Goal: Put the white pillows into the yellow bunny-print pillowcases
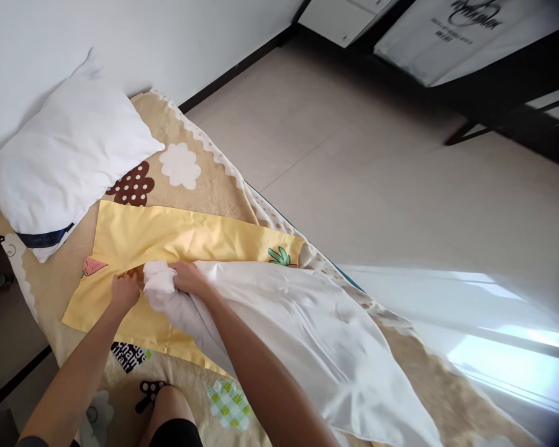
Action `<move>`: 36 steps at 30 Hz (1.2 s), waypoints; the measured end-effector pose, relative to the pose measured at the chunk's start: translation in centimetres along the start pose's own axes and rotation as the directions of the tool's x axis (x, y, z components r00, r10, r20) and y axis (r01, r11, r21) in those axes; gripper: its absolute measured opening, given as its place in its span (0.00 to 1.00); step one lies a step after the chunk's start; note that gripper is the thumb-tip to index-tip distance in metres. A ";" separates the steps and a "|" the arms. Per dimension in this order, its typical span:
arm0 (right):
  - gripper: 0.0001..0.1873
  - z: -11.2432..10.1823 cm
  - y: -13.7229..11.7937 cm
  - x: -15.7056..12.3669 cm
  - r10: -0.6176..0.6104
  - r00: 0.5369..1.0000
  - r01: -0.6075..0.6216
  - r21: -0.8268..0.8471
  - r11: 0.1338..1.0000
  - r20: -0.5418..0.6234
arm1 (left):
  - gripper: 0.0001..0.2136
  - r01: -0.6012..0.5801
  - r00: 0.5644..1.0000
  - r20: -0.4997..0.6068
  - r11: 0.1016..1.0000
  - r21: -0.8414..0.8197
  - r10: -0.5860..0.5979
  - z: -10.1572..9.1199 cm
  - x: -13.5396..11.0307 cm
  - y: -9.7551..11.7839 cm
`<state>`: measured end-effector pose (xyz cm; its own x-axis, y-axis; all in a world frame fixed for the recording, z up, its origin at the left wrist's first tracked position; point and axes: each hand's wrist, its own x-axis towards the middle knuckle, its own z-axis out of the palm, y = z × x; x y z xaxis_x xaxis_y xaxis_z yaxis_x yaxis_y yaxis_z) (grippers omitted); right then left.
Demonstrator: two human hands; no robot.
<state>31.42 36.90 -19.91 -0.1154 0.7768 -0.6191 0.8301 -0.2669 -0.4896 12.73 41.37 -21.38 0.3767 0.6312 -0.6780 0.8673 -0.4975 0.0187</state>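
A yellow satiny pillowcase [168,233] printed with a pink shape and green leaves lies spread on the bed. My left hand [127,290] is closed on a fold of it near the middle. White satiny cloth [317,329] stretches from there toward the lower right, over part of the yellow. Close beside the left hand, my right hand [189,277] grips a bunched end of this white cloth. Whether the white and yellow fabrics are joined is hidden under the folds. The right forearm crosses the white cloth.
A white pillow [81,143] with a navy label rests at the bed's head by the wall. The tan patterned blanket [214,186] covers the bed. Beyond its edge are the tiled floor [335,161], a white cabinet [338,22] and a printed white bag [456,37].
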 end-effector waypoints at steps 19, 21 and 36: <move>0.27 9.1 -1.7 -1.7 -0.214 0.811 0.006 -0.358 0.934 -0.544 | 0.08 -0.422 0.885 -0.094 0.870 0.254 0.457 -3.6 -5.4 -1.2; 0.26 9.1 -2.5 -1.6 -0.214 0.818 0.002 -0.368 0.930 -0.534 | 0.07 -0.469 0.825 -0.179 0.827 0.309 0.535 -4.0 -5.5 -1.1; 0.19 5.7 -3.1 -2.0 -0.147 0.908 0.049 -0.248 0.967 -0.393 | 0.07 -0.577 0.771 -0.149 0.777 0.250 0.620 -3.0 -6.7 -0.2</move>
<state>25.97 32.91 -20.71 -0.0123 0.9686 -0.2482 0.9329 -0.0783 -0.3516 11.03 38.98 -14.60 0.8761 0.2666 -0.4016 0.3755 -0.8999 0.2216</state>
